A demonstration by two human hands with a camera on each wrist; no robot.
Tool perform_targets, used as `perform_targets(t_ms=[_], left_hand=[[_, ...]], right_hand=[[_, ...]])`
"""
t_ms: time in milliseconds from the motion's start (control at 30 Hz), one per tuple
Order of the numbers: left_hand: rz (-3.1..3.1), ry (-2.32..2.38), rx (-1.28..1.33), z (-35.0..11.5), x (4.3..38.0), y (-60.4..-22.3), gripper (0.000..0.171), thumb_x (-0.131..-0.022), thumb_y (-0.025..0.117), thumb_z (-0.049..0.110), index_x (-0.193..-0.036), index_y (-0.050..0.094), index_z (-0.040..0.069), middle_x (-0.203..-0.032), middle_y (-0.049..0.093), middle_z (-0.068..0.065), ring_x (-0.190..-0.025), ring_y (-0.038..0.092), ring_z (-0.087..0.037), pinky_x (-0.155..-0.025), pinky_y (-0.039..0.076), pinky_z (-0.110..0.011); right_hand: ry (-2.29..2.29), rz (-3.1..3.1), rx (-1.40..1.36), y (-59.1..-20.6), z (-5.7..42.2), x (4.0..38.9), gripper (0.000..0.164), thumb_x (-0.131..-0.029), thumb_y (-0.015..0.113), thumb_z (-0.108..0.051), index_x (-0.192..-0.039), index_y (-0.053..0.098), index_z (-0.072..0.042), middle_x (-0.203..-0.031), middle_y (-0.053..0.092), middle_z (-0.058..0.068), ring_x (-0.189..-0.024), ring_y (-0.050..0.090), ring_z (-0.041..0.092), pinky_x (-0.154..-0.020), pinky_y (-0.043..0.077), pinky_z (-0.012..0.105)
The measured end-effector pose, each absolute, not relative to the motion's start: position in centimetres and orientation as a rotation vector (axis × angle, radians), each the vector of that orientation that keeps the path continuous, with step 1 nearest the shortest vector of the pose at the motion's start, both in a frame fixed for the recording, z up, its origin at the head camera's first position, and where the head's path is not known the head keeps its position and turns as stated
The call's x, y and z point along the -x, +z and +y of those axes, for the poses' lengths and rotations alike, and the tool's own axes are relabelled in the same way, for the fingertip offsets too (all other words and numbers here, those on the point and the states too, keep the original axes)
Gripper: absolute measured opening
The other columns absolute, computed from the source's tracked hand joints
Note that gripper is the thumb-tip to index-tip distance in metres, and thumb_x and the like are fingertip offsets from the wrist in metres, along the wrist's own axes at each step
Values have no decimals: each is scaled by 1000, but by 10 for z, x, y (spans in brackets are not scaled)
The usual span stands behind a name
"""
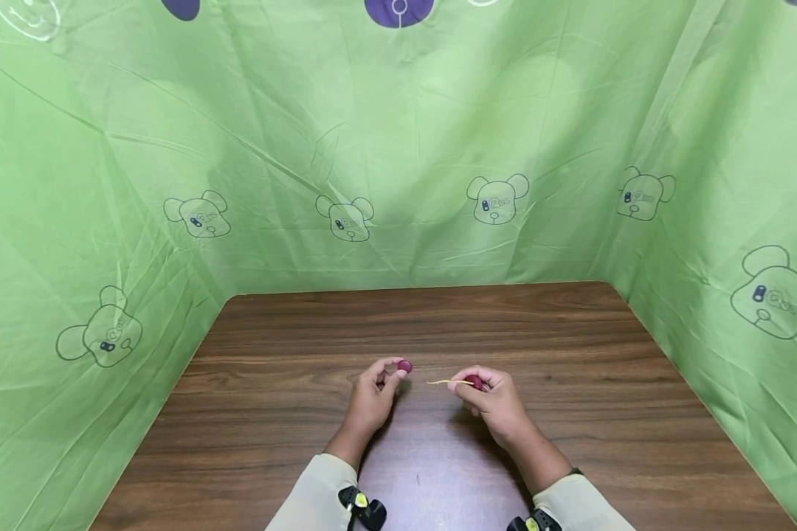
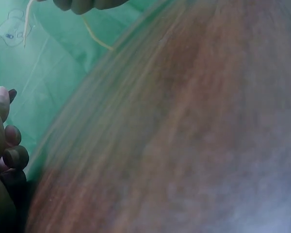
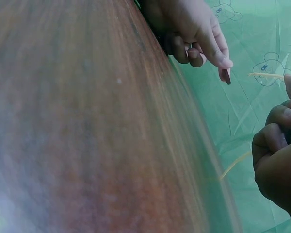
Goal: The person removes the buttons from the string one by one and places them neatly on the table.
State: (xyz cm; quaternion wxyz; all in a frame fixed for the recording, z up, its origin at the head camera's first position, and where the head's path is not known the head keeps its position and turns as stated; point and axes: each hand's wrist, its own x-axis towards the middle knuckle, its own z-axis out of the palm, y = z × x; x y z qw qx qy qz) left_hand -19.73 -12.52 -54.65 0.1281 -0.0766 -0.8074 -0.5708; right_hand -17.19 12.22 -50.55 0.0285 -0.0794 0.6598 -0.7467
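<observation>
In the head view my left hand (image 1: 370, 398) pinches a small dark red disc (image 1: 405, 366) between thumb and fingertips. The right wrist view shows this disc (image 3: 226, 76) thin and nearly edge-on. My right hand (image 1: 497, 404), a short way to the right, grips a yellow string (image 1: 441, 382) whose end points toward the left hand. Another dark red round piece (image 1: 474, 382) lies within the right hand's fingers, partly hidden by them. Below that hand, a further length of yellow string (image 3: 236, 163) hangs in the right wrist view.
Both hands are over the brown wood-grain table (image 1: 272, 413). Green cloth (image 1: 412, 133) printed with bear faces stands behind it and along both sides. Light sleeves (image 1: 315, 495) and black wrist straps with devices (image 1: 372, 514) cover the wrists.
</observation>
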Motion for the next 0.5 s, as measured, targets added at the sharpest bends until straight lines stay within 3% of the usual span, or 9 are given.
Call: perform_targets(t_ms=[200, 500], left_hand=[[-2385, -1657, 213, -126, 199, -545, 21, -103, 76, 17, -123, 76, 11, -62, 50, 6, -53, 41, 2, -53, 35, -19], [-2417, -1674, 160, -126, 204, -545, 19, -103, 78, 20, -119, 76, 11, -57, 42, 8, -48, 35, 1, -48, 27, -19]], right_hand=[[-2310, 2029, 249, -505, 122, 171, 25, -94, 79, 2, -104, 66, 21, -65, 54, -11, -54, 44, 4, -52, 36, 19], [-2317, 2020, 264, -506, 122, 171, 26, -94, 79, 2, -105, 66, 22, -65, 53, -11, -54, 43, 4, -52, 35, 19]])
